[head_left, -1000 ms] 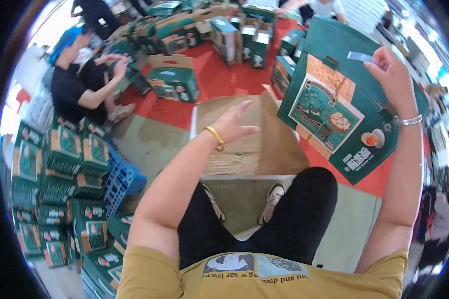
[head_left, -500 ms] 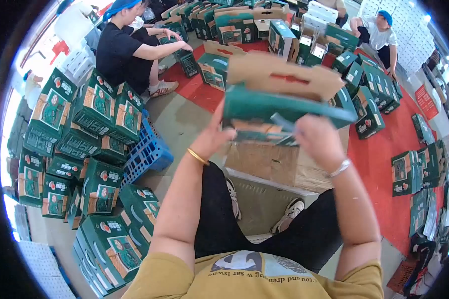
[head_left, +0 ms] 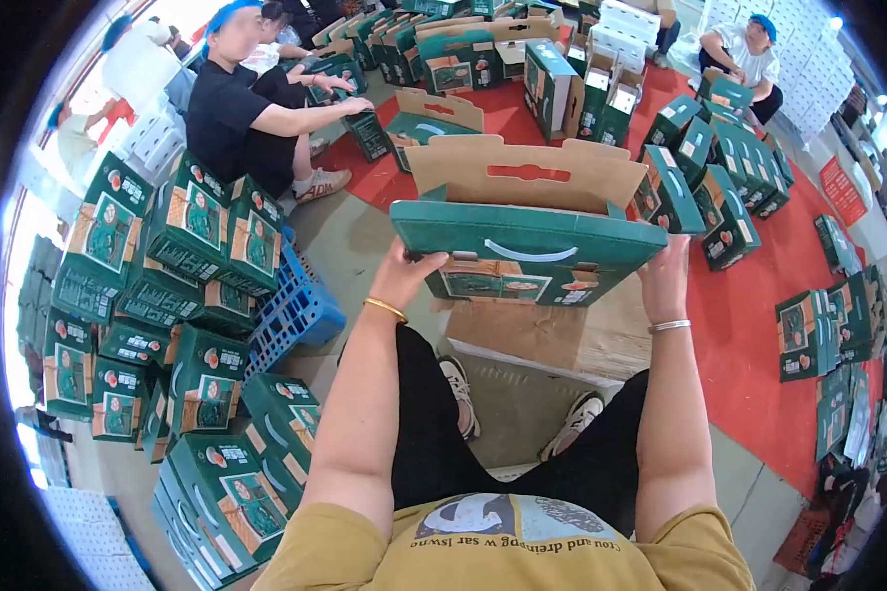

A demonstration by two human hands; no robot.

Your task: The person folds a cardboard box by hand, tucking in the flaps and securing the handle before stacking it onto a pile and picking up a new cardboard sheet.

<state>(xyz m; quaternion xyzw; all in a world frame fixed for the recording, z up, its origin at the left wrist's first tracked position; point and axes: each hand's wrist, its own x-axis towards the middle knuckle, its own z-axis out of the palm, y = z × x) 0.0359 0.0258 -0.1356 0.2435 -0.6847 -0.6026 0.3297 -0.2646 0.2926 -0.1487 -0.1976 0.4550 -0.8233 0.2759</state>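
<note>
A green cardboard gift box is held up in front of me between both hands. Its brown inner flap with a handle slot stands raised at the back, and a pale carry handle arches across the green front flap. My left hand grips the box's left end, thumb on the front and fingers behind. At the right end, my right hand holds the side, its fingertips partly hidden by the box. Below the box is a low brown cardboard-topped surface between my feet.
Stacked green boxes and a blue plastic crate stand on my left. More boxes sit on the red floor covering to the right. A co-worker in black sits at the upper left; another person is far right.
My right hand has moved from the pale handle to the box's right end. The box has come slightly lower and left, and the handle now lies arched across the flap.
</note>
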